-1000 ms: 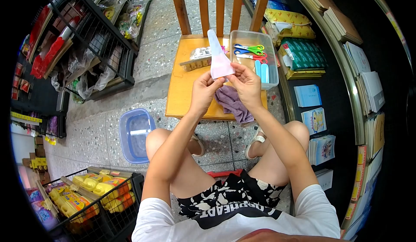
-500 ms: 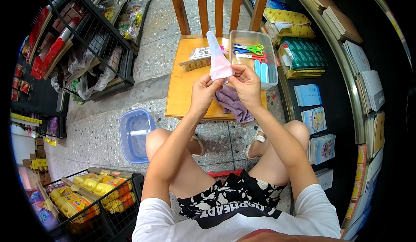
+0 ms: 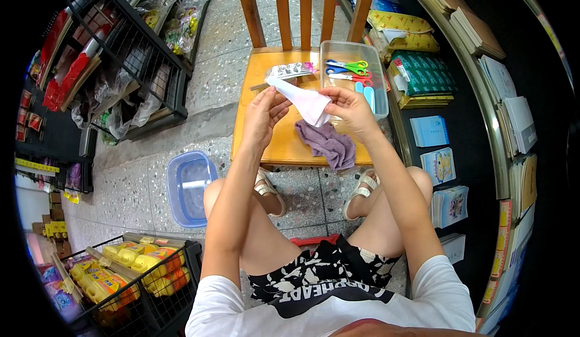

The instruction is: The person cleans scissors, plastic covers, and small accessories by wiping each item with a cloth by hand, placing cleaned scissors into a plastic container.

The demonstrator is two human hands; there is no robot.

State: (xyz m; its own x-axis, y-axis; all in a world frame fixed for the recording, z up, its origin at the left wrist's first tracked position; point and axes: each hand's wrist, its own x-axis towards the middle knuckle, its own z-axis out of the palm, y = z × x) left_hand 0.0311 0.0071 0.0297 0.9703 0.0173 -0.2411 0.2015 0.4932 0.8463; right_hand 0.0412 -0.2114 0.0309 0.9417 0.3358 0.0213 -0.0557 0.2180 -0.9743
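A folded pale pink-and-white sheet (image 3: 308, 102), narrow at one end and wide at the other, is stretched between my hands above the chair seat. I cannot tell if it is paper or cloth. My right hand (image 3: 351, 109) pinches its wide end between thumb and fingers. At the narrow end, my left hand (image 3: 263, 115) has its fingertips on the sheet, the other fingers loosely curled. Below the sheet, a crumpled purple cloth (image 3: 326, 145) lies on the wooden chair seat (image 3: 257, 147).
A clear plastic box (image 3: 379, 71) holding colourful scissors (image 3: 347, 68) stands on the seat's right. Behind the sheet lies a pack with silvery round tops (image 3: 289, 71). A blue basin (image 3: 190, 210) sits on the floor at left. Shelves of goods flank both sides.
The sheet has swung from pointing upward to pointing left. My left hand has shifted left to its narrow end, while my right hand keeps the wide end and has moved slightly right.
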